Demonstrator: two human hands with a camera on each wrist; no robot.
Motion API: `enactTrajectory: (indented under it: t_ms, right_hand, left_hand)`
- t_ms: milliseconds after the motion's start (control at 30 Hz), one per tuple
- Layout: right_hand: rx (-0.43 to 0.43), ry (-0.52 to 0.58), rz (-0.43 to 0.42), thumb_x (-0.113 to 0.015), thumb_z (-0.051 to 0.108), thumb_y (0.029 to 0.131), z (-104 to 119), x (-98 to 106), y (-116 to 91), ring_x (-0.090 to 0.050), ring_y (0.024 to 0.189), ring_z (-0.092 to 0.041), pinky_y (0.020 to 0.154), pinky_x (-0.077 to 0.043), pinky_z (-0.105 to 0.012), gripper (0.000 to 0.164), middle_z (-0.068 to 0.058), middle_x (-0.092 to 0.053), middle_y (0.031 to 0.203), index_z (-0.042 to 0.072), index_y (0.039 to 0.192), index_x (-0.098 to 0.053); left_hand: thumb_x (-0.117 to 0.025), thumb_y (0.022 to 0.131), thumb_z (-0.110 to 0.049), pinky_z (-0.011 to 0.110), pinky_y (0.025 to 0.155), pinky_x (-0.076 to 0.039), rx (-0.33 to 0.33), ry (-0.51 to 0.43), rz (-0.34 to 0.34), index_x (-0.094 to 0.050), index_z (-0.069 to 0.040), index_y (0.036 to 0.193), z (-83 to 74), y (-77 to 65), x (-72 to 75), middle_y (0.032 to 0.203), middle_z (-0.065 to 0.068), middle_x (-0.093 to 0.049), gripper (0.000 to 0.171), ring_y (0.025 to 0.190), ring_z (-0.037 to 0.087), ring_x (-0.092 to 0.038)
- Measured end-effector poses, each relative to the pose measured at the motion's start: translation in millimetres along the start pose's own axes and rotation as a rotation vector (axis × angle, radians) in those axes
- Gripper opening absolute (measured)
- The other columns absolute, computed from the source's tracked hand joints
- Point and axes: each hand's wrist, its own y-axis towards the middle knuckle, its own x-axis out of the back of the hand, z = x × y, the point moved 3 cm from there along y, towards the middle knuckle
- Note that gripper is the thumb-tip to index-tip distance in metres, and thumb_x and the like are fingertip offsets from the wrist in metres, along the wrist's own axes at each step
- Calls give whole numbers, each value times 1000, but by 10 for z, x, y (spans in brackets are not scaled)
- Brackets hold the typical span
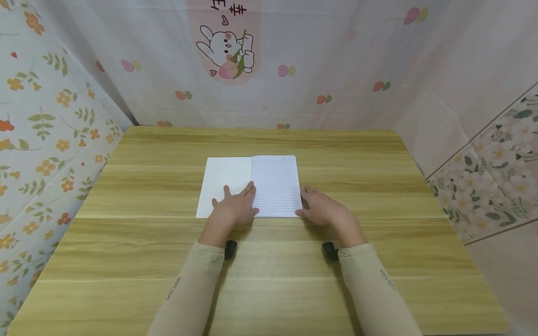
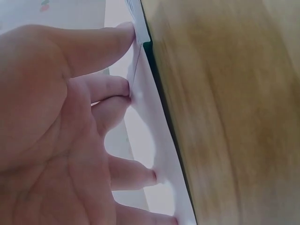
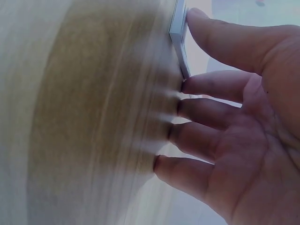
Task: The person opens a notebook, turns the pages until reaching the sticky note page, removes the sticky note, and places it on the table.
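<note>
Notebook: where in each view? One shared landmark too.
Head: notebook near the centre, lying open.
Left wrist: notebook slants down the middle.
Right wrist: notebook at top, just right of centre.
Shared landmark: wood-grain table, right of it in left wrist, left in right wrist.

A yellow-brown wood-grain tabletop [image 1: 126,252] stretches out here, its streaks running from side to side and its far corners rounded off. Directly on it, around the middle and a touch to the left, lies an open notebook [image 1: 277,182], with a plain white left page [image 1: 227,172] and a right one ruled in fine lines.
</note>
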Motion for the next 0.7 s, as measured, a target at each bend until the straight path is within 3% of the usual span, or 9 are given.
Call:
enactTrajectory:
  t_ms: [300,533,700]
  right_hand:
    - [-18,-12,-16,-52,37,101,49,-17,20,-11,149,-47,121,-17,-56,73,-25,-9,162,-3,154,-20]
    - [-48,-19,-63,-52,43,100,93,-35,38,-14,148,-48,120,-20,-57,78,-27,-14,161,-6,152,-22]
    - [-65,-21,-81,-54,45,99,135,-43,27,-17,148,-47,119,-22,-57,80,-28,-16,160,-9,151,-23]
  left_hand:
    - [-46,101,-44,81,106,-16,6,-2,7,-14,-25,159,-13,-4,25,165,-18,3,69,146,56,3]
    - [-47,88,-74,81,105,-16,25,-8,-25,-14,-24,159,-29,19,27,166,-14,-2,92,146,57,0]
    - [-51,81,-79,82,104,-17,25,-7,-39,-14,-23,159,-30,22,10,166,-14,-3,103,146,57,-1]
